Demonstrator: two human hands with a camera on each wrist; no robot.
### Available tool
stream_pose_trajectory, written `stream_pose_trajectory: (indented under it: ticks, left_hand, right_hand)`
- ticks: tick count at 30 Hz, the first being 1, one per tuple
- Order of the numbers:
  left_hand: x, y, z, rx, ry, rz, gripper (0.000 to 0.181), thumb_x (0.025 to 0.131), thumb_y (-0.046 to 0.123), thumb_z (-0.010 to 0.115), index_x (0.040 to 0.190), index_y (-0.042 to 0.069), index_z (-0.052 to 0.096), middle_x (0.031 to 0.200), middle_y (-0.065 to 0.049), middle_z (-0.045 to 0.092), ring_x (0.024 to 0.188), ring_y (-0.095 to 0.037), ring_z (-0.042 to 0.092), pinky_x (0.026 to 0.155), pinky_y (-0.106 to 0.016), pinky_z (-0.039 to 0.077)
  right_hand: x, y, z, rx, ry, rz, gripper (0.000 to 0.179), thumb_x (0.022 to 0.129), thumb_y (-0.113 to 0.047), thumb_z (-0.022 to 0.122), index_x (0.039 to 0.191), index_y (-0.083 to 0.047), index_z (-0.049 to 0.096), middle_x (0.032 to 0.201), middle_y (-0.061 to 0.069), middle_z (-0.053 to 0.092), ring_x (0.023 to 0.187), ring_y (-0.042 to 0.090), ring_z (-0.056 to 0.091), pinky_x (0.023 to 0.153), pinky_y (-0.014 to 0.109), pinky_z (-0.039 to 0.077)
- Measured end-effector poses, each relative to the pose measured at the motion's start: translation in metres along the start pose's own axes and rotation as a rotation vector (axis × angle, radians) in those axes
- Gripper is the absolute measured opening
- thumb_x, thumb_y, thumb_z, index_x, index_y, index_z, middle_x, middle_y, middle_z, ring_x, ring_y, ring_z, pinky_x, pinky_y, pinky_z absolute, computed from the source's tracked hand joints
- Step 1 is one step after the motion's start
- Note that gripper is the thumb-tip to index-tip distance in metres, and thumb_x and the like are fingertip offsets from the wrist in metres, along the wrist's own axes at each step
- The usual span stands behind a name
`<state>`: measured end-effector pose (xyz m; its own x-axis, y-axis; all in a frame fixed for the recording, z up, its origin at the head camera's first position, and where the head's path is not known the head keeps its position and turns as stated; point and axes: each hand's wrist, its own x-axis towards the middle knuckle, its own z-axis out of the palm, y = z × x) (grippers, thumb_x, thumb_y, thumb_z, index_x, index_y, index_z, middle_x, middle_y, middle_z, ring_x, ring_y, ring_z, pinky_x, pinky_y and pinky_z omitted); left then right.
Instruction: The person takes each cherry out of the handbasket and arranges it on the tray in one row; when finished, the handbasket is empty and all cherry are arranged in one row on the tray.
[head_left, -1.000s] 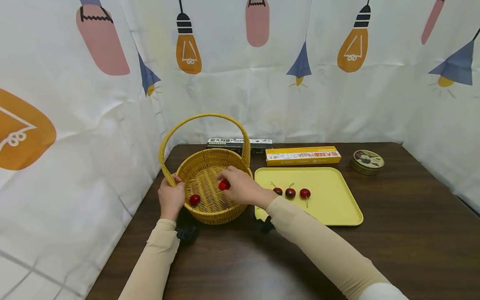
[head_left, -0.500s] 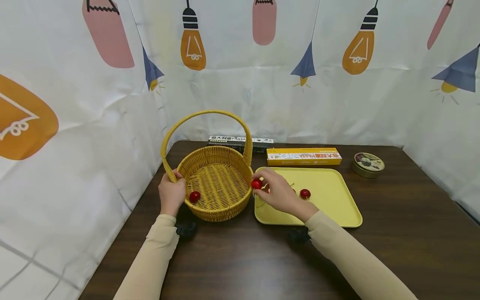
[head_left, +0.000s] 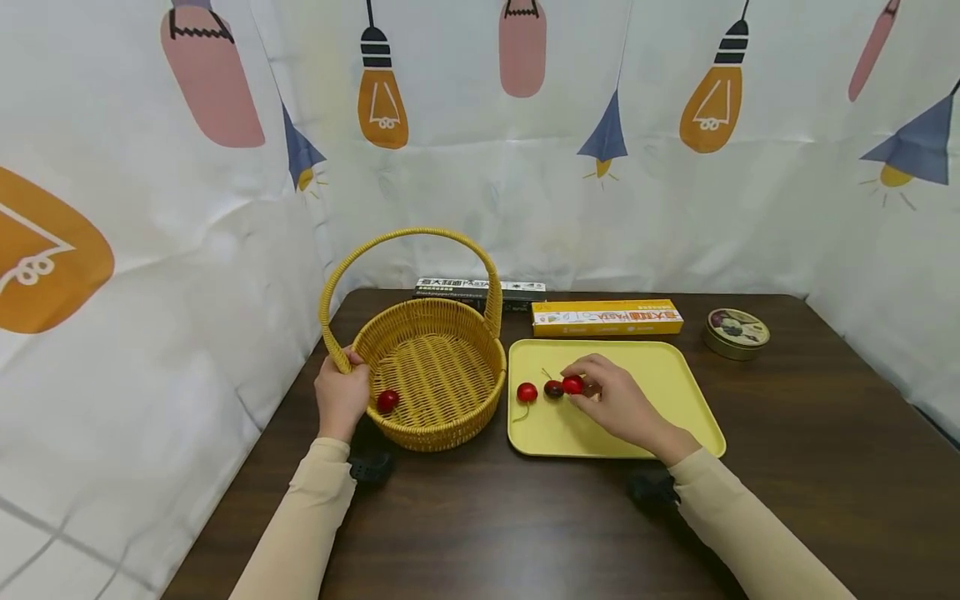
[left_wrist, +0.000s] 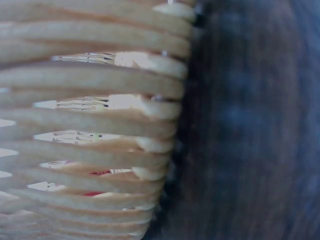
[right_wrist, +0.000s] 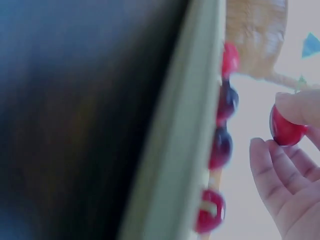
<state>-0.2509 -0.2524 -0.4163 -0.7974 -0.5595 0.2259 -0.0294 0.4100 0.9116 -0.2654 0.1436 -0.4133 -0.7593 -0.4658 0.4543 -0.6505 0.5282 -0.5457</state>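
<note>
My left hand grips the yellow wicker basket at its left rim, by the foot of the tall handle. One red cherry lies in the basket near that hand. Over the yellow tray, my right hand pinches a bright red cherry between thumb and fingers. On the tray, a red cherry with a curved stem and a dark cherry show to its left. The right wrist view shows further cherries in the row, hidden by the hand in the head view.
Behind the tray lies a yellow pasta box, with a black pasta box behind the basket. A round tin stands at the back right. White printed cloth hangs behind the dark table.
My right hand has lifted a red cherry out of the basket and carried it right, over the tray's middle. My left hand has stayed on the basket.
</note>
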Motion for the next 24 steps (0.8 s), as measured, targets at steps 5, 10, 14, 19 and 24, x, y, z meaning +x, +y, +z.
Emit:
stream_pose_trajectory:
  ticks: [5, 10, 14, 19, 24]
  left_hand:
    - [0.001, 0.001, 0.0, -0.001, -0.021, -0.006, 0.005, 0.09, 0.009, 0.054, 0.092, 0.013, 0.052, 0.119, -0.016, 0.06, 0.077, -0.026, 0.049, 0.062, -0.032, 0.041]
    - [0.001, 0.001, 0.0, 0.01, -0.03, -0.008, 0.005, 0.091, 0.008, 0.052, 0.096, 0.01, 0.052, 0.105, -0.015, 0.057, 0.071, -0.025, 0.047, 0.06, -0.032, 0.04]
    - [0.0, 0.001, 0.0, 0.015, -0.032, 0.001, 0.006, 0.091, 0.007, 0.051, 0.095, 0.012, 0.053, 0.094, -0.014, 0.053, 0.068, -0.025, 0.046, 0.06, -0.032, 0.04]
    - [-0.001, 0.0, 0.0, 0.012, -0.034, -0.004, 0.006, 0.091, 0.007, 0.051, 0.095, 0.01, 0.052, 0.096, -0.014, 0.053, 0.072, -0.025, 0.046, 0.063, -0.032, 0.041]
    - [0.0, 0.001, -0.002, 0.013, -0.035, 0.002, 0.005, 0.091, 0.008, 0.051, 0.096, 0.007, 0.053, 0.095, -0.014, 0.054, 0.073, -0.026, 0.047, 0.064, -0.032, 0.041]
  right_hand:
    - [-0.002, 0.015, -0.021, -0.004, 0.032, 0.065, 0.035, 0.08, 0.004, 0.074, 0.112, -0.007, 0.066, 0.111, 0.007, 0.061, 0.087, 0.021, 0.067, 0.075, 0.036, 0.056]
    - [-0.005, 0.036, -0.036, -0.029, 0.053, 0.13, 0.035, 0.082, 0.004, 0.071, 0.116, -0.003, 0.064, 0.112, 0.012, 0.064, 0.093, 0.027, 0.068, 0.078, 0.04, 0.056]
    - [-0.01, 0.051, -0.045, -0.052, 0.028, 0.177, 0.038, 0.084, 0.0, 0.071, 0.121, -0.004, 0.064, 0.115, 0.014, 0.065, 0.091, 0.029, 0.067, 0.072, 0.039, 0.056]
    - [-0.016, 0.064, -0.06, -0.069, -0.028, 0.248, 0.038, 0.087, -0.003, 0.07, 0.124, -0.008, 0.065, 0.12, 0.016, 0.063, 0.084, 0.025, 0.065, 0.063, 0.032, 0.052]
    - [-0.023, 0.072, -0.076, -0.06, -0.096, 0.332, 0.037, 0.091, -0.002, 0.064, 0.126, -0.008, 0.062, 0.125, 0.019, 0.059, 0.075, 0.022, 0.06, 0.056, 0.033, 0.045]
